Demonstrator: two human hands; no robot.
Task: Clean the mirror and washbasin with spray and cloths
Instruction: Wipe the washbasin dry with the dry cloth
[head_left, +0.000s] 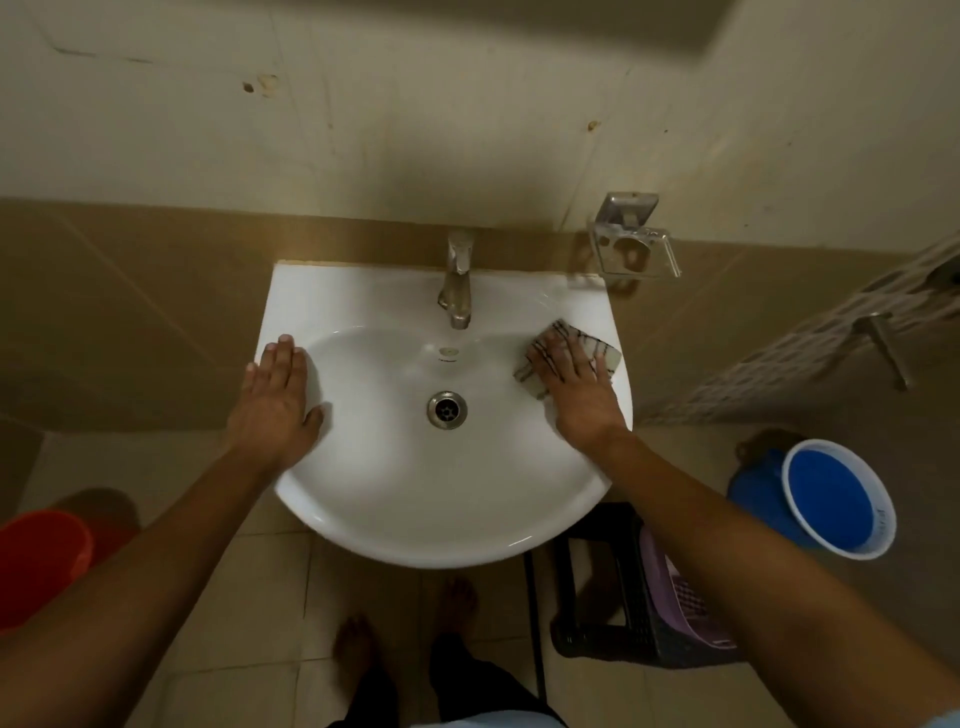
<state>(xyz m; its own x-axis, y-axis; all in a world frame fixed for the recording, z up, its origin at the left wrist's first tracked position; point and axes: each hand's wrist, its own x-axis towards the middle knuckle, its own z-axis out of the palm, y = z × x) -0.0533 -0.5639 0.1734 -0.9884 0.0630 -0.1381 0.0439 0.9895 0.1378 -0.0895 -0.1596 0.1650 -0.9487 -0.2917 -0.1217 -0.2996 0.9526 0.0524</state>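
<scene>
Right hand (576, 387): flat, pressing checked white cloth (569, 349) on white ceramic washbasin (415, 509) right rim, long axis diagonal | left hand (275, 400): flat on left rim.

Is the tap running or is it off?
Off. No water falls from the tap, and the basin holds no water around the drain.

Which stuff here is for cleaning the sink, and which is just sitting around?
For the job: cloth, basin, tap, right hand pressing the cloth, left hand resting on the rim.

Just lying about: blue bucket, red bucket, basket, soap holder.
</scene>
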